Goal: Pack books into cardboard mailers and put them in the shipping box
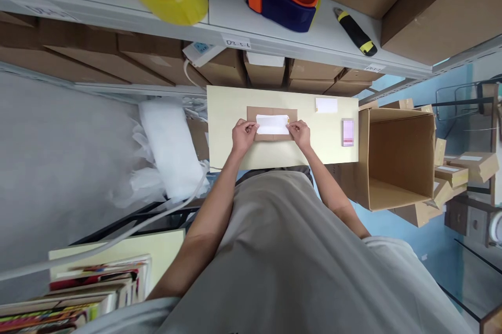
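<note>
A white paper label (272, 124) with a small yellow mark at its right end lies over a flat brown cardboard box (272, 111). I cannot tell whether the label is stuck down or held just above the cardboard. My left hand (244, 136) pinches the label's left end between thumb and finger. At the opposite end, my right hand (300, 134) is closed in a pinch on the label's edge. The box rests on a pale yellow table (227, 153).
Another white label (326, 105) and a pink-screened phone-like item (347, 132) lie on the table's right. An open carton (364, 159) stands beside it. Above, a shelf holds yellow tape (192, 2), an orange-blue tape dispenser (288, 10) and a utility knife (356, 32). White wrap (170, 146) is left.
</note>
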### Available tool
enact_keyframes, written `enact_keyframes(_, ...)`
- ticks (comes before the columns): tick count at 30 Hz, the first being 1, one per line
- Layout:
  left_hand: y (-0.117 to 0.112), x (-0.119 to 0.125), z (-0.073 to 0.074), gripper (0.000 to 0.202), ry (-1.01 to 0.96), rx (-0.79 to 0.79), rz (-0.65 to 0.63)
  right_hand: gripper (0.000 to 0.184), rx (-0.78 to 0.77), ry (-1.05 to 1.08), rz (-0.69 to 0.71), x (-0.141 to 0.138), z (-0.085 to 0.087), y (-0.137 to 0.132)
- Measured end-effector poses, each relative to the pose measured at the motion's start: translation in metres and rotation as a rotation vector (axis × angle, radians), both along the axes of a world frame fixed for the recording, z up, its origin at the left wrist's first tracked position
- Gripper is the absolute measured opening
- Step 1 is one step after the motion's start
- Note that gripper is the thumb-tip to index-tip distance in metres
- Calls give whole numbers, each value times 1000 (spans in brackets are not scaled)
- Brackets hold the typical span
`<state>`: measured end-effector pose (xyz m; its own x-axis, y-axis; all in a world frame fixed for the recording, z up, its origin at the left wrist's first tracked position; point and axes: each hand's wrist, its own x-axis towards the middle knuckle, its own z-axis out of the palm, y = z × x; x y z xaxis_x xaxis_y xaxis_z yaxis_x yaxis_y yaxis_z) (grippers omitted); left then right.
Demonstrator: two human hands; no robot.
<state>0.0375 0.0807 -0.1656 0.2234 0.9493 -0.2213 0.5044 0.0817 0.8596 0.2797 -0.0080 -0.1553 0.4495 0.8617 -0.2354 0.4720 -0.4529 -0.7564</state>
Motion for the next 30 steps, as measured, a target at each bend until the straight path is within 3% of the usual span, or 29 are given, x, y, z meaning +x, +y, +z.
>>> enact_keyframes(3, -5, -1, 2, 16, 28, 5, -9, 12, -13, -90, 36, -3, -1, -2)
enact_keyframes(6, -11, 3, 2, 14, 79, 51, -17, 28, -39, -188, 93, -7, -2, -3)
enact_keyframes(11, -18, 18, 0, 42, 233, 116, 42, 28, -40, -270, 72, -13, -8, 1)
enact_keyframes(16, -17, 28, -3, 35, 281, 131, 97, 29, -66, -283, -15, -20, -11, 9)
enact_keyframes(21, -17, 31, -7, 34, 305, 172, 120, 41, -82, -168, -106, -14, -11, 17)
enact_keyframes(27, -3, 25, -10, 36, 299, 33, 209, 32, -87, -249, -29, -14, -6, 17)
enact_keyframes(30, -8, 33, -5, 23, 260, 102, 75, 35, -44, -354, 83, -28, -2, 11)
